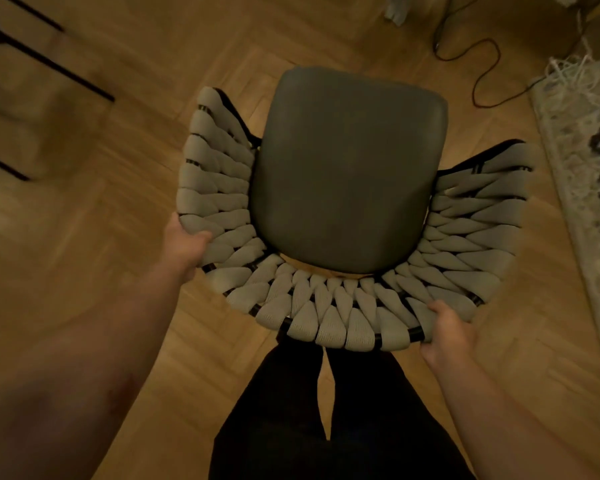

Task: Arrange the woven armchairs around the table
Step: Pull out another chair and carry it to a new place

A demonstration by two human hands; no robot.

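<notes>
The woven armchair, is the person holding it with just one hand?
No: the left hand and the right hand both grip the curved back rim of the woven armchair.

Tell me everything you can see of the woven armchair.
The woven armchair is seen from above: a curved back and arms of pale grey cord bands wrapped over a black frame, around a dark grey padded seat. It is upright over the wooden floor, legs hidden. The left hand grips the rim at its left, the right hand at the back right.
</notes>
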